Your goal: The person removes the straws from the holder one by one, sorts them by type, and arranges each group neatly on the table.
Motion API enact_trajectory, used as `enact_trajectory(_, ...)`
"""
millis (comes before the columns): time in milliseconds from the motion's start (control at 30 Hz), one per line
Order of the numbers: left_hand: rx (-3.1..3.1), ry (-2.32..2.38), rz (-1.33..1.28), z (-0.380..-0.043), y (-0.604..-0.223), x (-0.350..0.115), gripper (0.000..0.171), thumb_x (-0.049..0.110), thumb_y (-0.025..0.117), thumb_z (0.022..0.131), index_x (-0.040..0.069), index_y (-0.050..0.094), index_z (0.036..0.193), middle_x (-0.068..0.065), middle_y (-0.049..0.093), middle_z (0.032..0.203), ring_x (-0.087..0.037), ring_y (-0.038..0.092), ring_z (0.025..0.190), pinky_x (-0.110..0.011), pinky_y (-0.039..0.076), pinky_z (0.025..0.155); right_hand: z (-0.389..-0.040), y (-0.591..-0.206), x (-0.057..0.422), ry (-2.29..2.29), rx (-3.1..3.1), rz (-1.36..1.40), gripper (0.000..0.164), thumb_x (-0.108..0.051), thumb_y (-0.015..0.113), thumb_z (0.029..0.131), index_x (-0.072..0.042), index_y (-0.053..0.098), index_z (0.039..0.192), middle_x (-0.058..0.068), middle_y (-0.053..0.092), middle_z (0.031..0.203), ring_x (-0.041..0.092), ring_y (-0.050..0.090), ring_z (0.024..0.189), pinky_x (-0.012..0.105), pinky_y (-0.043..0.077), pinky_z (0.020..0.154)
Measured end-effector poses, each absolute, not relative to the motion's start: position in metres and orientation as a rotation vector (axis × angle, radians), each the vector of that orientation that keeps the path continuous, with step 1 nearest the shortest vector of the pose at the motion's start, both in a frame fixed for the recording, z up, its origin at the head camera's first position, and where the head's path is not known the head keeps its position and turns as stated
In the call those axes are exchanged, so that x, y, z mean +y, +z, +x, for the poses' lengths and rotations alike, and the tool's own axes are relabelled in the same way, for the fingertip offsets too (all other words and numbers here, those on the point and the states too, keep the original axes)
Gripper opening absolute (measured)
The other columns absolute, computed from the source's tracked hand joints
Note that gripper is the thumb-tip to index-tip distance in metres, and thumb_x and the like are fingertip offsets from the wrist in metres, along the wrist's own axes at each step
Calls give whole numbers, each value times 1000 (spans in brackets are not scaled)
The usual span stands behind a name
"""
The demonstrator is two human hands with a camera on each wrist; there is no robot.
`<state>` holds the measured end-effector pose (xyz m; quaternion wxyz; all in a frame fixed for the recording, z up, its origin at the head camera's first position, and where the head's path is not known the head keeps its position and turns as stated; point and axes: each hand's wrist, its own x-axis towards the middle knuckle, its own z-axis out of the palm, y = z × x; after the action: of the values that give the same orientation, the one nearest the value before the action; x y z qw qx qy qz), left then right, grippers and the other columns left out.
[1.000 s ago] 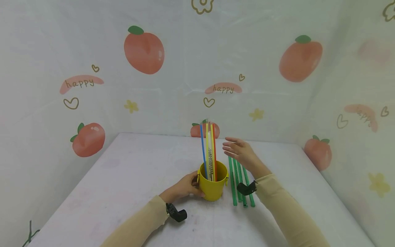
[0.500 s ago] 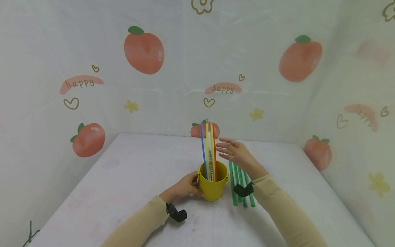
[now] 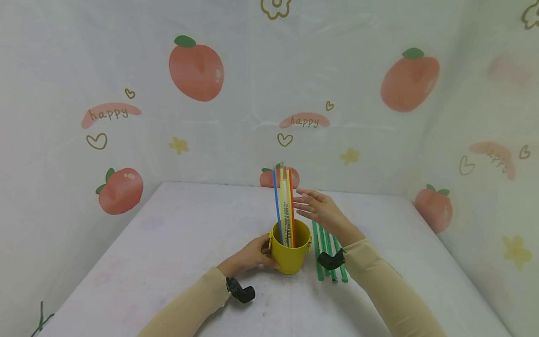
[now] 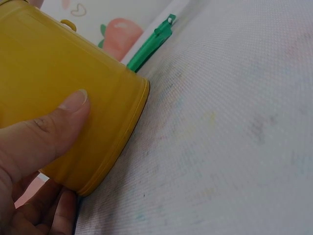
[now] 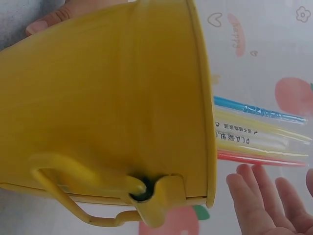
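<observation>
A small yellow bucket (image 3: 289,260) with side handles stands upright on the table. My left hand (image 3: 250,255) holds it from the left. In the left wrist view the thumb lies across the wall of the bucket (image 4: 105,105), and the other fingers are partly hidden behind it. Several wrapped drinking straws (image 3: 286,206), blue, yellow and red, rise out of the bucket. Close to their right side is my right hand (image 3: 324,213), fingers extended and holding nothing. The right wrist view shows its fingertips just beside the red straw (image 5: 259,158); whether they touch is unclear.
Several green-wrapped straws (image 3: 319,264) lie side by side on the table, right of the bucket and partly below the right arm. A white cloth with printed fruit hangs behind the table (image 3: 202,224) and along its right side.
My right hand has moved left from above the green-wrapped straws to beside the straws in the bucket. The left hand and bucket have stayed in place.
</observation>
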<state>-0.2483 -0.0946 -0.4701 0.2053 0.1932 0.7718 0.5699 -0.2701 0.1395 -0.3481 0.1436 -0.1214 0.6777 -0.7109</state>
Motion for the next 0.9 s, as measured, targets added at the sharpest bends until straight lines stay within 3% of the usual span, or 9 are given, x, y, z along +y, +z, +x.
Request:
enact_trajectory(433,2140,1591,556,-248,-469,-95,81,11,83,75,12,41,145,-6,48,145,-30,46,134,-47,37,113,-270,-351,137,-2024,1930,-414,49,-25,48,102,3,41,142,21,60,128,23,63,116,36,50,100)
enact_trajectory(900,2142,1583,560,-248,-469,-96,83,12,82,76,8,39,146,-7,48,144,-30,47,133,-46,38,112,-268,-348,133,-1917,1988,-442,49,-28,44,104,3,40,142,23,60,129,29,62,117,35,51,99)
